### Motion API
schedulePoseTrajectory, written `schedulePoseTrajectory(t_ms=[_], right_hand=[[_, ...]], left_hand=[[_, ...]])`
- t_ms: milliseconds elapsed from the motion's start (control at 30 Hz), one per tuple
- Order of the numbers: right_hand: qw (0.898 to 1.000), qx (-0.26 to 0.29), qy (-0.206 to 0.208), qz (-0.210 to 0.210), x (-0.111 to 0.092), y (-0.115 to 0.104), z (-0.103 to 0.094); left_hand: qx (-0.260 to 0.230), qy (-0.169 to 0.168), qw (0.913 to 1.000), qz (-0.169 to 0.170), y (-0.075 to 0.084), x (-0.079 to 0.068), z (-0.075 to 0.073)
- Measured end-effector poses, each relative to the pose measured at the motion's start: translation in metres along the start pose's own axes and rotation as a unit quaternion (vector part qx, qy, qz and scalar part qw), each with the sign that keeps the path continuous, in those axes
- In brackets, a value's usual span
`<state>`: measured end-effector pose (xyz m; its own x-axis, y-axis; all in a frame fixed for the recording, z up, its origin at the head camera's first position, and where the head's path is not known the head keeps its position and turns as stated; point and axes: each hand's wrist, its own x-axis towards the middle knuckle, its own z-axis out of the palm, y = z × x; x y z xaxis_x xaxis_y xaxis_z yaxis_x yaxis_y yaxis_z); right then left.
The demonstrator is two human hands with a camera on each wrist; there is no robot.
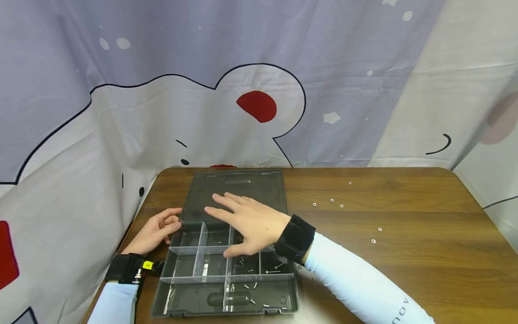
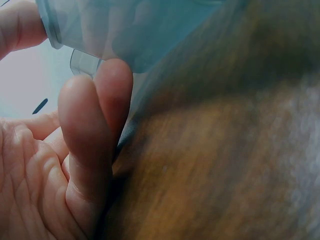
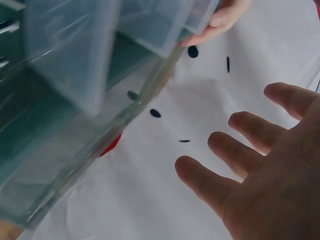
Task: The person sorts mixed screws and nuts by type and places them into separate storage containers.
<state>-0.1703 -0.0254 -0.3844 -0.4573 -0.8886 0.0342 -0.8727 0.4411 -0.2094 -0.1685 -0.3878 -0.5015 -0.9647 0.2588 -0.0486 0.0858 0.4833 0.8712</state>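
A dark, see-through compartment box (image 1: 194, 294) lies on the table with its lid (image 1: 238, 180) folded open toward the back. Clear dividers (image 1: 198, 279) split it, and several small screws (image 1: 275, 271) lie loose in the compartments, mostly on the right. At the box's left side, my left hand (image 1: 155, 229) holds the edge near the lid hinge; in the left wrist view its fingertips (image 2: 115, 85) sit by a small clear tab (image 2: 85, 62). My right hand (image 1: 252, 222) hovers over the box, fingers spread and holding nothing, partly hiding the middle compartments.
Several small white rings (image 1: 332, 200) lie scattered on the wooden table (image 1: 437, 252) to the right of the box. A patterned cloth (image 1: 344, 81) hangs behind the table and down its left side.
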Motion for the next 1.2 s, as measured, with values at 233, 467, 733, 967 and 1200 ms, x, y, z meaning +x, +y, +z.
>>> schedulePoseTrajectory(t_ms=[233,467,733,967,1200], right_hand=[[1.0,-0.002,0.014,0.023,-0.036,0.021,0.004],[0.998,0.003,0.046,0.051,-0.088,0.044,0.015],[0.993,-0.001,0.079,0.088,-0.143,0.069,0.033],[0.99,-0.022,0.095,0.102,-0.181,0.084,0.048],[0.988,-0.045,0.115,0.088,-0.205,0.089,0.06]], left_hand=[[-0.002,-0.001,1.0,0.005,-0.001,0.0,0.0],[-0.006,0.0,1.0,-0.001,0.0,0.0,0.0],[-0.008,-0.001,1.0,-0.002,0.001,0.0,0.0],[-0.015,-0.002,0.9999,0.0,0.0,0.001,-0.001],[-0.011,-0.005,0.9999,0.001,0.0,0.0,-0.001]])
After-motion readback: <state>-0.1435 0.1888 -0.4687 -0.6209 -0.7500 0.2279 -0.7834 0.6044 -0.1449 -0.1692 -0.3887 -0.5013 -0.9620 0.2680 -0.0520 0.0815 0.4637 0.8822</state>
